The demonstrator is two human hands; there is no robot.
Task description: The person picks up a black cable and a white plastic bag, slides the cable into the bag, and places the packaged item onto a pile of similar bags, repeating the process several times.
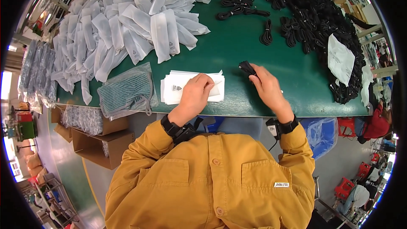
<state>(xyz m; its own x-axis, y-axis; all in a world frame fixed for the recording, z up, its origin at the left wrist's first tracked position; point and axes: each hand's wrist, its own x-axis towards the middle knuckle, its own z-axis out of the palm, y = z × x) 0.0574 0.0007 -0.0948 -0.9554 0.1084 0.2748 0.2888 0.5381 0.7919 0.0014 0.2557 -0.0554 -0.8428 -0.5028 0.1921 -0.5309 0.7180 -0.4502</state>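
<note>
Green table (237, 51); left hand (196, 92) pinches white bag (216, 90) atop stack (168, 95); right hand (269, 87), fingers closed, grips black cable (246, 67).

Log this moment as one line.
Left hand: on stacked flat white pouches; Right hand: holding bundled black cable; Far left: heaped frosted plastic sleeves; Far right: piled coiled black cables; Surface: glossy green tabletop

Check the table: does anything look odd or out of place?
Perhaps one thing: a white bag lies on the heap of black cables at the right. It looks odd there because the flat white bags are stacked under the left hand and the pale pouches are heaped at the left.
</note>
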